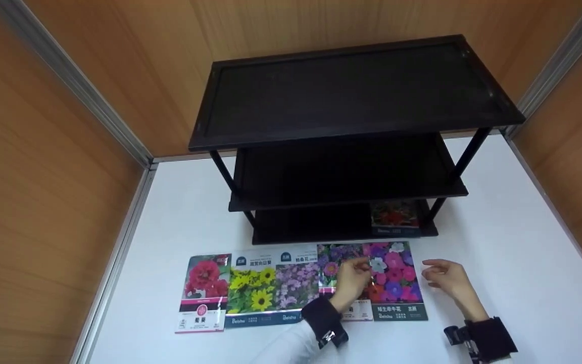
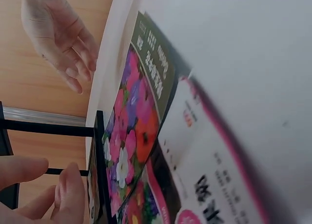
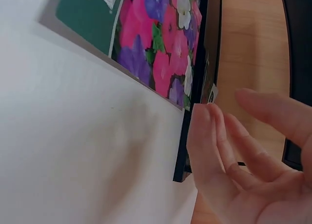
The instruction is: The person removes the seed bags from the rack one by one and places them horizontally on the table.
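A row of flower seed packets lies flat on the white table. My left hand point(image 1: 352, 283) is over a pink-banded packet point(image 1: 326, 258) and the left edge of a pink and purple flower packet point(image 1: 394, 278). In the left wrist view, nothing shows between the left hand's loosely bent fingers point(image 2: 70, 194). Just right of the row is my right hand point(image 1: 450, 280), empty, with thumb and fingers apart. One more packet point(image 1: 394, 215), with a reddish flower, lies at the right end of the bottom shelf point(image 1: 316, 222). My left hand hides part of the pink-banded packet.
Behind the packets stands a black three-tier rack point(image 1: 351, 96), its top tier overhanging the lower ones. A red flower packet point(image 1: 202, 288), a yellow flower packet point(image 1: 251, 290) and a lilac flower packet point(image 1: 296, 288) lie to the left. Wood-grain panels point(image 1: 94, 60) enclose the table.
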`<state>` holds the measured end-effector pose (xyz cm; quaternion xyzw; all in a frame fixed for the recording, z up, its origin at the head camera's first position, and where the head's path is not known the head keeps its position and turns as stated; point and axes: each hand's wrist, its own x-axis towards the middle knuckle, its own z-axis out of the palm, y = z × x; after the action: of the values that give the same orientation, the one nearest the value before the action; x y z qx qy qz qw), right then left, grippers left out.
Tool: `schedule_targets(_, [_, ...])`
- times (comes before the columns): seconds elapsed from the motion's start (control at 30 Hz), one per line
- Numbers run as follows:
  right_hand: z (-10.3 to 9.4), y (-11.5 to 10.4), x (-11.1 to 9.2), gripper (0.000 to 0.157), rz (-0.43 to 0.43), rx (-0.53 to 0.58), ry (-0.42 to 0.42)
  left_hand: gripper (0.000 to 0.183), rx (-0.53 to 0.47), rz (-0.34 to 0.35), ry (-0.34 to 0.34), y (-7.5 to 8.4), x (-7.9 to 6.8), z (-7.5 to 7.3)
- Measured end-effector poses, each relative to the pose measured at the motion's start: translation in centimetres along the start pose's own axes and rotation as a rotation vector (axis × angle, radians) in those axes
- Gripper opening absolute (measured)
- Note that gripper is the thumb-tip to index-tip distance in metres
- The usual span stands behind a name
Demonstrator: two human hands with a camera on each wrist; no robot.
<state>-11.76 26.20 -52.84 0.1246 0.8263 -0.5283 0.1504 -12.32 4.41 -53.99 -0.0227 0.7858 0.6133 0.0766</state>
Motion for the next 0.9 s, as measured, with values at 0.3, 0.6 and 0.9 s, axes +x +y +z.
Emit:
schedule_targets(0.3, [-0.7, -1.0, 1.3, 0.038, -0.025, 0.053, 0.03, 0.032, -0.063, -0.035, -0.009, 1.3, 1.8, -0.2])
schedule_targets(0.6, [-1.1, -1.5, 3.0, 0.035, -0.131, 0.118, 0.088, 0.029, -0.072, 0.089, 0.028, -3.5, 6.4, 1.7])
schedule_targets(0.9, [-0.9, -2.0, 4.5, 0.035, -0.134, 0.113, 0.133, 0.029, 0.003, 0.015, 0.064, 1.4, 5.9, 0.9])
